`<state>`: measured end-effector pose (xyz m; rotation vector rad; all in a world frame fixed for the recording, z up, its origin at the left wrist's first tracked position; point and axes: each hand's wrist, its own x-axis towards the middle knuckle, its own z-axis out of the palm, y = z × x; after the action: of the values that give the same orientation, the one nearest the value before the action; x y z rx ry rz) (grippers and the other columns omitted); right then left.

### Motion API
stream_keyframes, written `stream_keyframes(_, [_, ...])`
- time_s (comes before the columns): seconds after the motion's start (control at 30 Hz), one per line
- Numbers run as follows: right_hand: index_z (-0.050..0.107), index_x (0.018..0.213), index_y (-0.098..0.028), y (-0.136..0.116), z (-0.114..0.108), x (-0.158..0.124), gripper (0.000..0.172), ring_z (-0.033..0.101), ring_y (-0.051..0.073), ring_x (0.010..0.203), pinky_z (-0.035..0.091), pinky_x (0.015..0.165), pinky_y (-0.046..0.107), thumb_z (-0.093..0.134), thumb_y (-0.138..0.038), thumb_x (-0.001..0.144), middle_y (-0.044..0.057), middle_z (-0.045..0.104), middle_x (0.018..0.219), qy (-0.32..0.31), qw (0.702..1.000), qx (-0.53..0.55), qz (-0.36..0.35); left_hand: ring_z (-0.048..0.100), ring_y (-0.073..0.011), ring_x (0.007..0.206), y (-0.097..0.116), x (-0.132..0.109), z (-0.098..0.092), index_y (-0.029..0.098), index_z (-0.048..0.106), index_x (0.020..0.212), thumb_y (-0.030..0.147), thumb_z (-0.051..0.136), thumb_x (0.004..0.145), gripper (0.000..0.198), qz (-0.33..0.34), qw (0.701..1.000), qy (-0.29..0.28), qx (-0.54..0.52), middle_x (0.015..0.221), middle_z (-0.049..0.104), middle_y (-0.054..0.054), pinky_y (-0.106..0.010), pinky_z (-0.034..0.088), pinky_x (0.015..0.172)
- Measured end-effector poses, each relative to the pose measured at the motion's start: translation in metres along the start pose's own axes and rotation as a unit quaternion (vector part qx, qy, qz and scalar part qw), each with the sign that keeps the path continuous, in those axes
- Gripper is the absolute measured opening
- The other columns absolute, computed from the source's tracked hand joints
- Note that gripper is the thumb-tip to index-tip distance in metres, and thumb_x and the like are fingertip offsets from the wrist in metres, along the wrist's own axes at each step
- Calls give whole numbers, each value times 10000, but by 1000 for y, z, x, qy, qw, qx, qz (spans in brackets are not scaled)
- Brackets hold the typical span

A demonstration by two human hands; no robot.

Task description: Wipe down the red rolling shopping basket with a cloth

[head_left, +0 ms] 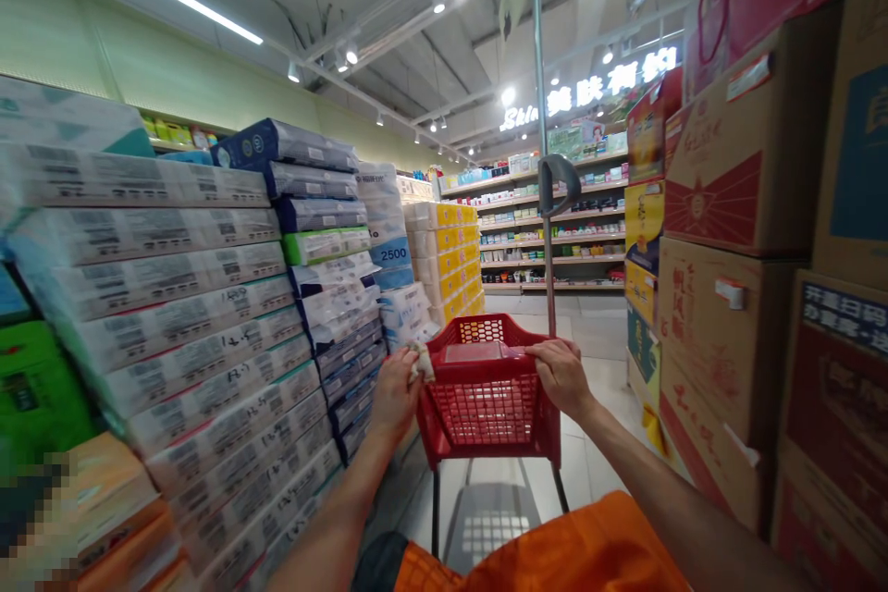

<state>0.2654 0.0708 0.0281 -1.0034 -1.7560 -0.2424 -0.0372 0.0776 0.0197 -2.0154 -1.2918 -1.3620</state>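
A red plastic shopping cart (pixel 489 402) with a mesh basket stands in the lower middle, directly in front of me. My left hand (pixel 399 388) is closed at the left end of its handle, with a crumpled pale cloth (pixel 421 363) held against the handle. My right hand (pixel 561 375) wraps round the right end of the same handle. A metal pole (pixel 545 111) with a grey hook-shaped grip (pixel 561 185) rises beside the cart's right side. No goods can be made out through the basket's mesh.
Tall stacks of wrapped paper packs (pixel 187 296) line the left side, with yellow-and-white packs (pixel 450 250) farther on. Cardboard boxes (pixel 721 139) are piled at the right. Shelves of small goods (pixel 555 245) cross the far end of the tiled aisle (pixel 600 370).
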Motion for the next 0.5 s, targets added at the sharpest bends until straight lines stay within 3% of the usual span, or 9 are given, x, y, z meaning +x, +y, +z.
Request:
stream_keyframes(0.07, [657,866,-232,1,1,0,309,551,161,859,268,880,362,366,-173,784,2,666,863,5,1000,-3,0,475,-255,1125,-12,-2,-4,173,538,1063,313,409,825,305,-42,998,39,9,1172,544,-120,-492,379,947])
stream_keyframes(0.13, [657,859,-231,2,2,-1,310,553,162,859,270,880,364,362,-172,785,4,666,864,9,1000,-6,3,496,-249,1097,-5,1,0,179,545,1049,299,419,821,288,-48,998,35,7,1143,562,-110,-487,384,942])
stream_keyframes(0.33, [643,895,-221,7,1,-2,313,550,174,909,281,894,371,362,-155,773,18,661,909,0,1000,-23,-20,478,-225,1121,67,18,27,190,532,1090,245,480,801,299,60,994,-77,-38,1185,548,-98,-438,395,943])
stream_keyframes(0.4, [632,931,-214,8,-1,-2,314,546,174,928,286,902,370,367,-149,775,25,657,931,-7,999,-25,-34,469,-221,1134,66,20,26,190,529,1094,240,480,801,301,75,992,-93,-42,1191,545,-97,-427,397,946])
stream_keyframes(0.5, [621,957,-201,9,-2,-3,312,542,176,945,285,923,374,373,-139,779,35,653,952,-8,999,-17,-50,505,-221,1091,43,16,17,182,535,1080,227,461,806,287,27,997,-63,-24,1138,576,-99,-436,408,935])
